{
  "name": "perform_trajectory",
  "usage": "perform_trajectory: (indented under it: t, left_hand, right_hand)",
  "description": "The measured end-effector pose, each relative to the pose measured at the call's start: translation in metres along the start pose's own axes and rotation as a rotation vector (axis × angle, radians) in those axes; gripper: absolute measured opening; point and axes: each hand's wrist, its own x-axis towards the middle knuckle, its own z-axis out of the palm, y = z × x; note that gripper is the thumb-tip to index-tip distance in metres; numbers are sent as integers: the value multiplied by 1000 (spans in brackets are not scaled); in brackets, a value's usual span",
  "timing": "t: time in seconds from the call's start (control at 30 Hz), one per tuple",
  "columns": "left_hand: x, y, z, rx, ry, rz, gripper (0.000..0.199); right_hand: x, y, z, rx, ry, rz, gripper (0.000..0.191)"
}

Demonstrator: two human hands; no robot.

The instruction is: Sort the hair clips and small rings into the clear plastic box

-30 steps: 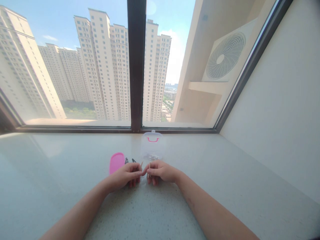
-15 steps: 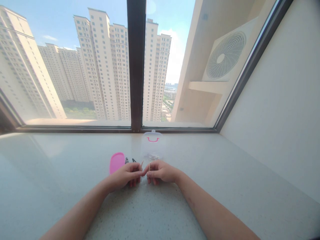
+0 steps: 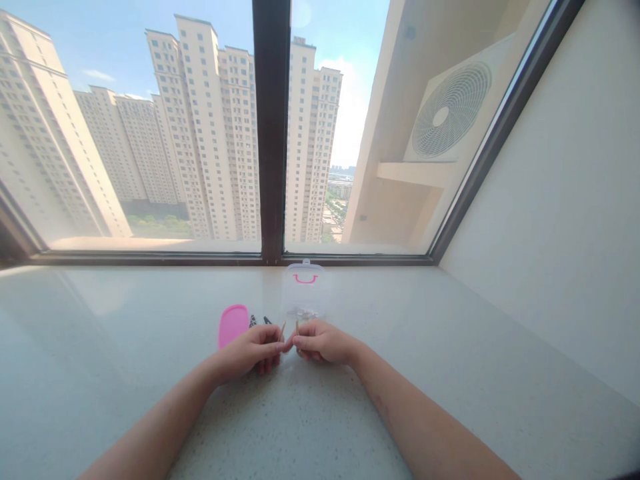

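Note:
My left hand [image 3: 253,347] is closed in a pinch on a thin, pale beige stick-like piece [image 3: 283,329], whose pointed tip leans up to the right. Close beside it, my right hand [image 3: 327,343] pinches a second thin beige piece [image 3: 297,326], held nearly upright. The fingertips of both hands almost meet, and the fingers hide the lower parts of both pieces. Behind my left fingers lie a black-and-white patterned clip-like piece [image 3: 253,321] and a small dark clip-like piece [image 3: 267,321], both partly covered.
A pink lid or shallow tray [image 3: 233,324] lies left of my left hand. Beyond the hands, near the window frame [image 3: 150,259], stands a clear box [image 3: 305,293] with a pink handle and small items at its bottom. All rest on a pale speckled sill [image 3: 280,427].
The fingers of my right hand have curled in more under the palm, and its beige piece has shifted slightly upward and left. My left hand stays nearly still.

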Motion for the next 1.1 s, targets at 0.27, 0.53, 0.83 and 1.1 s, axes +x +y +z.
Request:
perform_trajectory:
  t: [0.27,0.53,0.83,1.1]
  left_hand:
    - [1,-2,0,-6,-3,6,30]
    - [1,-1,-1,2,-1,6,31]
    - [1,-2,-1,1,-2,14,30]
    - [2,-2,-1,0,2,-2,31]
  right_hand:
    - [-1,-2,-1,71,14,12,32]
    - [-1,-3,-1,88,12,25,30]
    - [0,0,-1,91,11,16,28]
    - [2,3,0,57,18,6,27]
